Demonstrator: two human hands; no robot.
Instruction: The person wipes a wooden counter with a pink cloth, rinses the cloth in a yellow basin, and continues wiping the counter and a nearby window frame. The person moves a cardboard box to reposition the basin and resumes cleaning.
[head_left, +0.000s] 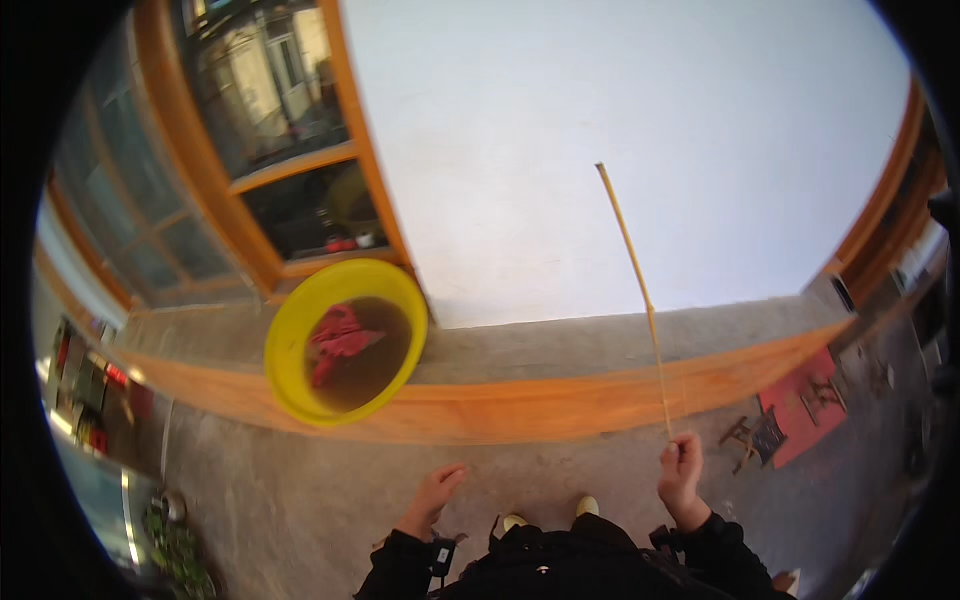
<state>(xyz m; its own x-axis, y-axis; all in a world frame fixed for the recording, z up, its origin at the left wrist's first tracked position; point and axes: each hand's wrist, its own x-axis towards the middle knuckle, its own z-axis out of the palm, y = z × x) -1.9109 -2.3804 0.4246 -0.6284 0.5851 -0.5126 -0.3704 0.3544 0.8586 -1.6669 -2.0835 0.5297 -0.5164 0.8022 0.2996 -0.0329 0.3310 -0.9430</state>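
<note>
My right hand (681, 472) grips the lower end of a thin yellowish stick (630, 240), which looks like bamboo with a node partway along. The stick points up and away, its far tip seen against the white wall (510, 180). My left hand (435, 495) is in front of my body, loosely curled, with no object visible in it. Whether its fingers touch one another is unclear. Ahead and to the left, a yellow plastic basin (281, 375) stands on a concrete ledge (510, 352). Murky brown water (386, 337) and a pinkish-red cloth (341, 334) are inside it.
An orange-brown face (525, 409) fronts the ledge. Behind the basin is a window with an orange wooden frame (367, 180). Folding stools (754, 439) and a red mat (802, 435) lie at right. A leafy plant (176, 547) grows at lower left. My shoes (587, 505) rest on the concrete floor (300, 480).
</note>
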